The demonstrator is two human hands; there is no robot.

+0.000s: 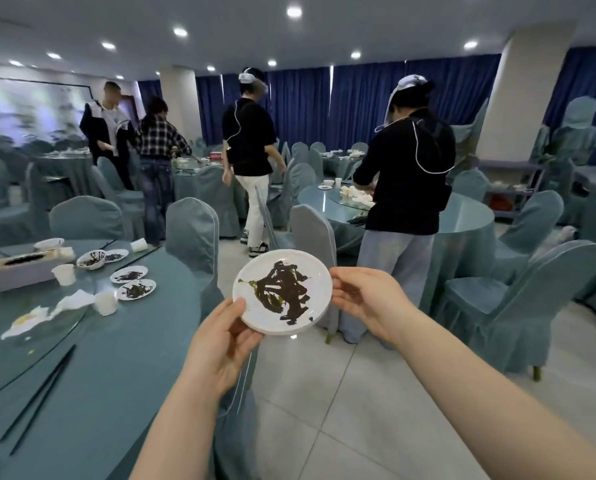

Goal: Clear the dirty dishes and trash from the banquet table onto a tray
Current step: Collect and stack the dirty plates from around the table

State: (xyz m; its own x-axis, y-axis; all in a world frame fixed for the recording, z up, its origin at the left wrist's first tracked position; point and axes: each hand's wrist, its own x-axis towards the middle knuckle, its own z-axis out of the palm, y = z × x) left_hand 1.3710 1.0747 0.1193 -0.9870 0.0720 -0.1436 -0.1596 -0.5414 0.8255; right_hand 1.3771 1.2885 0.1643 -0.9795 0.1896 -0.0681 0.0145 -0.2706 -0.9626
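A small white plate [305, 271] smeared with dark sauce is held in the air over the floor, to the right of the banquet table [116, 368]. My left hand [220, 344] grips its lower left rim with thumb on top. My right hand [366, 299] holds its right rim. On the table lie more sauce-stained plates [135, 290], a dirty bowl [91, 260], white cups [105, 302], crumpled napkins [47, 311] and black chopsticks [38, 396]. No tray is in view.
A long box [23, 268] stands on the table's glass turntable. Covered chairs [511, 303] ring the tables. Two people in black tops stand close ahead by another round table [463, 216]; two more stand at the back left. Tiled floor lies below the plate.
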